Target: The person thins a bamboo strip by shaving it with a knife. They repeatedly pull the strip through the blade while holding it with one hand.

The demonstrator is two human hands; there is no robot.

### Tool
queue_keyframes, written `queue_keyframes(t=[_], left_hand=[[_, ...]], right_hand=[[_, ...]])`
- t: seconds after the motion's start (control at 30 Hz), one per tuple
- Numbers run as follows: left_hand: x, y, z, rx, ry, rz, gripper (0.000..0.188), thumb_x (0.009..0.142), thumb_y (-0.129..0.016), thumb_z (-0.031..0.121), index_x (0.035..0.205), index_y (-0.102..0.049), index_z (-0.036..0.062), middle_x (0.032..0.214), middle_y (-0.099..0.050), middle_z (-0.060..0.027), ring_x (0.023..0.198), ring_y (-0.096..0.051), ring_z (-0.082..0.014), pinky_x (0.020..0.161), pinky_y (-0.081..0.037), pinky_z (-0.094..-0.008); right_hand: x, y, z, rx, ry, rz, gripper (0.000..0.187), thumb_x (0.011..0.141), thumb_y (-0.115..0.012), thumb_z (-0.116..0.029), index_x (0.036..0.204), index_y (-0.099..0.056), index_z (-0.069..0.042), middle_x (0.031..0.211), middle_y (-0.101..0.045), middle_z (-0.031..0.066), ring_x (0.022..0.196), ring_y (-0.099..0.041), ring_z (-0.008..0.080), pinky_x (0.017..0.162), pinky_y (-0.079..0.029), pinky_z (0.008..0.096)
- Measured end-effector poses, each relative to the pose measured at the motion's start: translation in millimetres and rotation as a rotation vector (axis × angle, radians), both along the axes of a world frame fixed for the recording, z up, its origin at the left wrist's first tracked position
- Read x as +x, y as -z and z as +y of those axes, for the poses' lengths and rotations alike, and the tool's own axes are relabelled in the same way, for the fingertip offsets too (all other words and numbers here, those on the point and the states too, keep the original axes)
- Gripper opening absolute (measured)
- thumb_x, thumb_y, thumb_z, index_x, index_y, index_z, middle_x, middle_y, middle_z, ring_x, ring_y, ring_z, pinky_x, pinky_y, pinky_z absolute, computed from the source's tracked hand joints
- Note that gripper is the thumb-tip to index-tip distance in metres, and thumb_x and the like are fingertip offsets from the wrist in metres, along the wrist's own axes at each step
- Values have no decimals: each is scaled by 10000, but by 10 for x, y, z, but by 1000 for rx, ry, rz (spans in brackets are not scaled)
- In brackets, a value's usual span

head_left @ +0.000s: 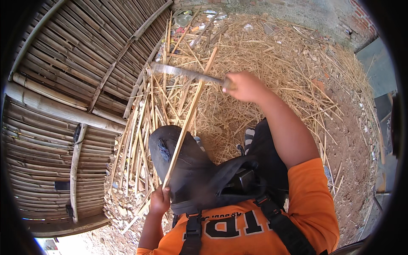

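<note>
My left hand (pixel 160 199) is closed round the lower end of a long, pale bamboo strip (pixel 187 117). The strip slants up and away over my left thigh, its far end tipped a little to the right. In my right hand (pixel 246 86) is the handle of a machete (pixel 187 73), fingers wrapped round it. Its long blade points left and crosses the strip near the far end. Motion smears the blade's tip, and I cannot tell whether its edge touches the strip.
Pale shavings (pixel 259 46) and split strips cover the ground ahead. More bamboo strips (pixel 138 140) lie along the slatted bamboo wall (pixel 55 110) on the left. A brick-and-plaster wall (pixel 297 17) stands at the back, with grey panels (pixel 376 63) at the right.
</note>
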State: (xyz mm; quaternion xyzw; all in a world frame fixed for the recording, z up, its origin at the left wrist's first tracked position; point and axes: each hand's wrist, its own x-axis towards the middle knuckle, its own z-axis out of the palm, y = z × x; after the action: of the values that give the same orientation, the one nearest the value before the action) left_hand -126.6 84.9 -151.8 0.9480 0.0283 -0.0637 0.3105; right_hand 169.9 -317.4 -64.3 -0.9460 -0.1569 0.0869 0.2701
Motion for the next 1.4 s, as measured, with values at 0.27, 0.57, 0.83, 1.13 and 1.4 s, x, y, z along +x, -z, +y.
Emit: queue_keyframes(t=[0.27,0.57,0.83,1.13,1.4], left_hand=[[-87,156,75,60,-48,-57,358,1060,-501,305,932,-635,-2,643,-652,-162,603,-682,-354,573,-518,-440],[0,53,25,-18,-23,-2,408,1062,-499,349,963,-648,-17,658,-656,-164,604,-671,-358,585,-520,-431],[-44,107,81,90,-29,-4,412,1061,-499,351,961,-634,-25,677,-627,-229,643,-645,-444,605,-496,-483],[-62,125,119,-10,-35,-3,370,1053,-507,325,944,-628,-7,654,-618,-224,619,-648,-429,578,-492,-476],[-59,246,16,105,-49,-137,332,1037,-536,288,888,-611,1,591,-603,-176,545,-635,-394,526,-488,-472]], right_hand=[[-177,-91,365,-60,-422,195,265,875,-740,-256,1046,-689,-62,844,-706,94,828,-691,230,753,-543,427],[-93,60,215,31,-280,170,304,895,-750,-306,1044,-677,-51,885,-677,98,830,-652,214,781,-547,404],[151,287,64,76,-254,41,306,880,-759,-284,1050,-674,-45,832,-686,101,795,-673,260,751,-542,427],[-255,-42,390,-240,-509,-165,182,916,-712,-227,1038,-686,-94,814,-686,74,765,-665,213,728,-552,420],[92,66,29,60,-126,83,234,929,-708,-258,1056,-673,-64,828,-686,75,698,-641,194,669,-544,386]])
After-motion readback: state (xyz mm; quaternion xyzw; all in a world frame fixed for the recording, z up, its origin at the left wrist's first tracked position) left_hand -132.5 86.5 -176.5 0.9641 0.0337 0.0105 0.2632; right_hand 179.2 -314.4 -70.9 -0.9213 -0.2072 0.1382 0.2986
